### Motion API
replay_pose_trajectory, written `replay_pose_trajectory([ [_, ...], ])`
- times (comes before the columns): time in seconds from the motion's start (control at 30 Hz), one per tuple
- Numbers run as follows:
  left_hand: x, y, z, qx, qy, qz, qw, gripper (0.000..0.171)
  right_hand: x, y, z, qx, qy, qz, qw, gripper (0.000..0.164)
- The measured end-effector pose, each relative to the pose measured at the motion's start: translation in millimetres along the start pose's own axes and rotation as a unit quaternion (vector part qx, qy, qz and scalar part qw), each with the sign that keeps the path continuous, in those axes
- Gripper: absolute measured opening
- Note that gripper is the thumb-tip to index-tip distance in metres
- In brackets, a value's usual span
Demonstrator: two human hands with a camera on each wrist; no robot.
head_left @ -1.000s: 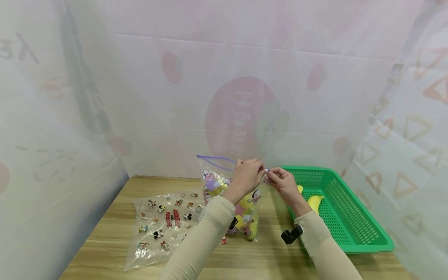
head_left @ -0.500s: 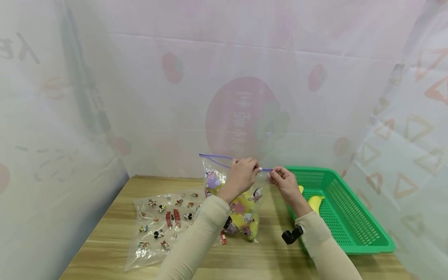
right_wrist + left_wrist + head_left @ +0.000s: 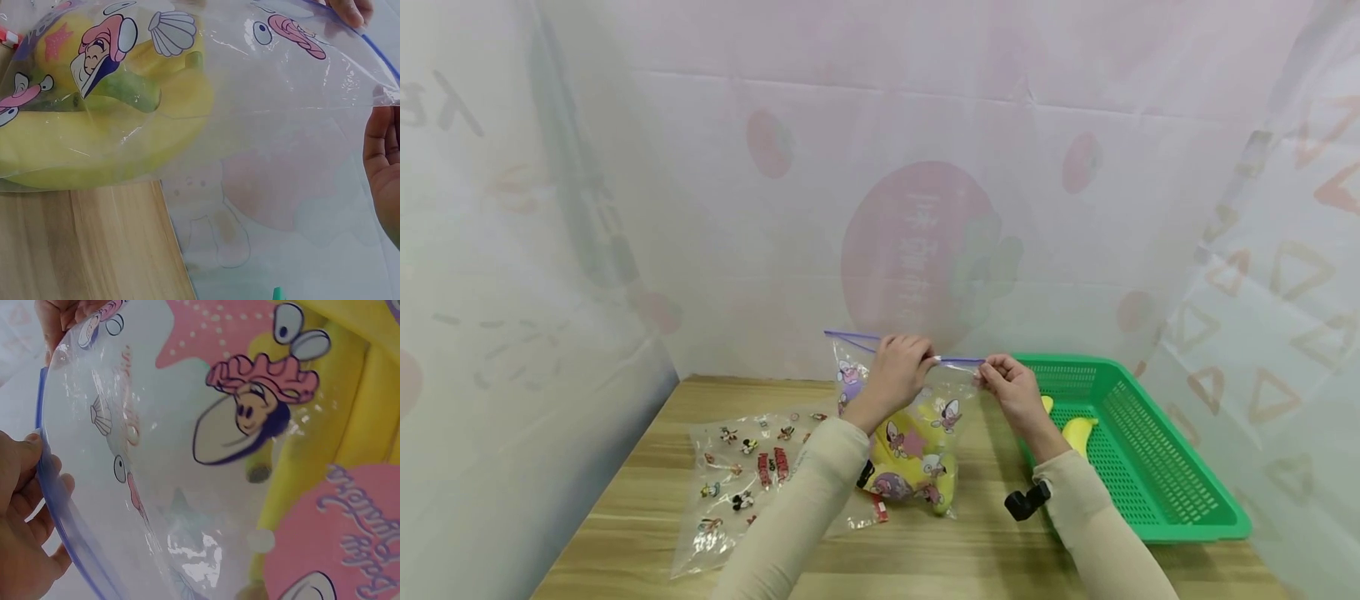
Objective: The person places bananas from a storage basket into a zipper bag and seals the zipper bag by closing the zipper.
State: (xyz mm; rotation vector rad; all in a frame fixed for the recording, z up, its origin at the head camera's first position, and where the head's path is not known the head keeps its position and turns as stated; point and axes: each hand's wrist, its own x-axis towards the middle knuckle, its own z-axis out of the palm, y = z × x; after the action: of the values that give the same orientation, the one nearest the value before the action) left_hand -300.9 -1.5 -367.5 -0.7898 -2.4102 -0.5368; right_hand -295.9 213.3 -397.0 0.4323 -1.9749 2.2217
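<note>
A clear zip bag (image 3: 951, 392) with cartoon prints and a purple-blue zip strip stands on the table, holding yellow bananas (image 3: 125, 150). My left hand (image 3: 895, 375) pinches the zip at its small white slider (image 3: 936, 359), partway along the mouth. At the bag's right corner, my right hand (image 3: 1011, 387) pinches the end of the strip between thumb and fingers. Between the two hands the strip runs as a single line. Left of my left hand its two edges stand apart. In the left wrist view, the thumb of my left hand (image 3: 25, 500) lies on the strip.
A second printed clear bag (image 3: 741, 467) lies flat on the wooden table (image 3: 962, 567) at the left, partly under my left forearm. On the right stands a green basket (image 3: 1202, 532) with a banana (image 3: 1078, 435) in it. Cloth walls (image 3: 737, 250) enclose the table.
My left hand has slid left along the zip with the white slider, away from my right hand. The single-line stretch of strip has grown longer. My right hand stays at the corner.
</note>
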Motion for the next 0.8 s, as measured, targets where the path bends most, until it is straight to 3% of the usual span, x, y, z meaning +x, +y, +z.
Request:
replay_pose_trajectory([
  [0.33,-10.1,-17.3,-4.7,-0.024,0.002,-0.001,0.9997,0.011,-0.4,4.0,-2.9,-0.013,0.007,0.008,1.0,0.007],
  [0.53,-16.9,-25.3,-8.1,-0.034,-0.005,-0.019,0.9992,0.011,-2.5,4.9,-5.1,-0.017,0.017,0.0,1.0,0.007],
  [0.8,-23.9,-42.0,-11.7,-0.038,0.012,-0.032,0.9987,0.009,-2.0,4.5,-6.3,-0.022,0.02,-0.001,1.0,0.009],
])
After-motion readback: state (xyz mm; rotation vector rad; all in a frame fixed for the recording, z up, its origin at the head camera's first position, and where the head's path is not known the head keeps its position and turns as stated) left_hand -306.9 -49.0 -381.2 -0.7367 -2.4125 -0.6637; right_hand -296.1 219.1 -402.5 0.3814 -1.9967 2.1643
